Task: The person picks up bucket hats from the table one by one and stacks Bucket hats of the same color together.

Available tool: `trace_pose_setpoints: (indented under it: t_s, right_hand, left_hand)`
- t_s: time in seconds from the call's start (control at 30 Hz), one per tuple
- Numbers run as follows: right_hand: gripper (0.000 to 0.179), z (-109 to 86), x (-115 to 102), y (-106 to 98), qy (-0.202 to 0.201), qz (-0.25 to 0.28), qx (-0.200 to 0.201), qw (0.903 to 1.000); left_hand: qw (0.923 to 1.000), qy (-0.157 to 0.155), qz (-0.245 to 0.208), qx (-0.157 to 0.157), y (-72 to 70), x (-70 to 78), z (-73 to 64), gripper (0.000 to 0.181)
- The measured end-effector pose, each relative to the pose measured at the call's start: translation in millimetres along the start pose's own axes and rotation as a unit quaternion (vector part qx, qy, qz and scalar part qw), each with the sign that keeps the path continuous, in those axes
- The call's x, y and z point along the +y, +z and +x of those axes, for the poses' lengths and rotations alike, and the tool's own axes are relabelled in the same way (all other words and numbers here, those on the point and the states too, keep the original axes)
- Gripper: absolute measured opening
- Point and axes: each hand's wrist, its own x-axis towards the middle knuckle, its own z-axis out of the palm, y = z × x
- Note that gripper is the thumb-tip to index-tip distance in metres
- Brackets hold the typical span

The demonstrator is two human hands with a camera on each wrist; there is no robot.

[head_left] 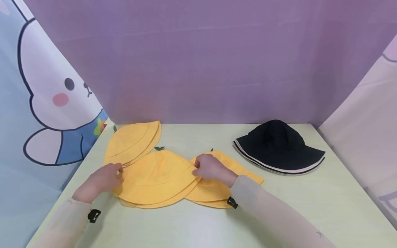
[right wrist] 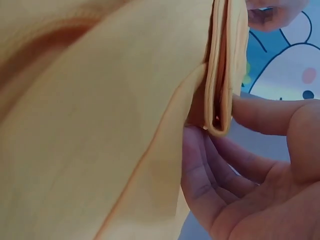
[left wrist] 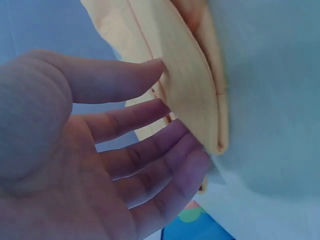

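Note:
A yellow bucket hat (head_left: 155,179) lies flat in the middle left of the table, a small green leaf at its crown. At its left brim end is my left hand (head_left: 107,177); in the left wrist view the thumb touches the brim (left wrist: 192,85) and the bent fingertips reach its underside. My right hand (head_left: 211,167) pinches the opposite brim end, where the right wrist view shows the folded edge (right wrist: 218,122) between thumb and fingers. Partly under that hand and forearm lies another yellow hat (head_left: 237,167), overlapped by the middle one.
A third yellow hat (head_left: 130,143) lies at the back left, touching the middle one. Toward the back right sits a black bucket hat (head_left: 276,148) with a pale-striped brim. A purple cloth wall (head_left: 211,69) closes off the table's (head_left: 173,227) far edge.

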Motion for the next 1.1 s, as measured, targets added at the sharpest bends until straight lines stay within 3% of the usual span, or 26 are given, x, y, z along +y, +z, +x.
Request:
trace_pose_setpoints:
  t_s: [0.4, 0.77, 1.1]
  right_hand:
    - [0.017, 1.7, -2, 2, 0.015, 0.025, 0.009, 0.9995]
    - [0.019, -14.6, -4, -16, 0.005, 0.092, 0.004, 0.9957]
    - [0.016, -31.4, 22, -42, -0.010, 0.110, 0.013, 0.9938]
  left_hand:
    - [0.9984, 0.011, -0.056, 0.001, -0.1, -8.9, 1.1, 0.021]
    - [0.9986, 0.002, -0.054, 0.000, -22.5, 1.3, -5.1, 0.022]
    - [0.9931, 0.061, -0.100, 0.004, -26.5, 23.4, -3.7, 0.020]
